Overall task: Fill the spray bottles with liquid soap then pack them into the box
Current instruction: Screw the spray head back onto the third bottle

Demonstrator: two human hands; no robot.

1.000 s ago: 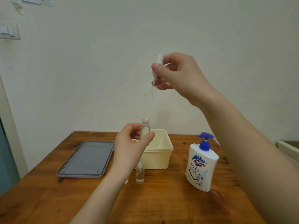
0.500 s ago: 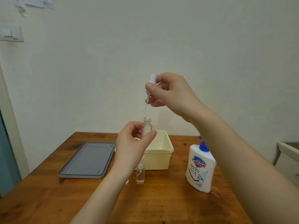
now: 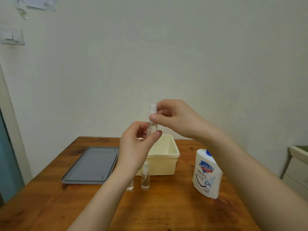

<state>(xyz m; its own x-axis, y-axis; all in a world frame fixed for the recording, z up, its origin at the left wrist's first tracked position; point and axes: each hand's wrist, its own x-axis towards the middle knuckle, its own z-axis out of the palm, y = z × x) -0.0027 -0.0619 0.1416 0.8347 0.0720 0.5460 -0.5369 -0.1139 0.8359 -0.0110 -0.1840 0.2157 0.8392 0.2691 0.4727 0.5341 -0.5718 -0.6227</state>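
Grips the clear spray bottle (image 3: 152,130) upright in the left hand (image 3: 135,147), thumb and fingers curled round its body, in the air above the cream box (image 3: 165,162) at 12 o'clock on the table (image 3: 166,210). Pinches the white spray head (image 3: 153,108) between thumb and forefinger of the right hand (image 3: 176,119), down on the bottle's neck now. Against half a second ago: head no longer lifted clear with only the thin tube at the mouth. Against a second ago: right hand far lower, left hand and bottle much as then. Whether screwed tight, cannot tell.

At 6 o'clock from the box, just in front of it, a second spray bottle (image 3: 145,179), upright, head on. At 9 o'clock from that, a third bottle (image 3: 130,185), half hidden behind the left forearm. At 9 o'clock from the box, flat on the table, the grey lid (image 3: 93,164). At 3 o'clock, the white soap bottle (image 3: 206,177), pump mostly hidden behind the right forearm. On its label: "Safeguard" on a blue shield, "99.9%" beneath; smaller characters unreadable.
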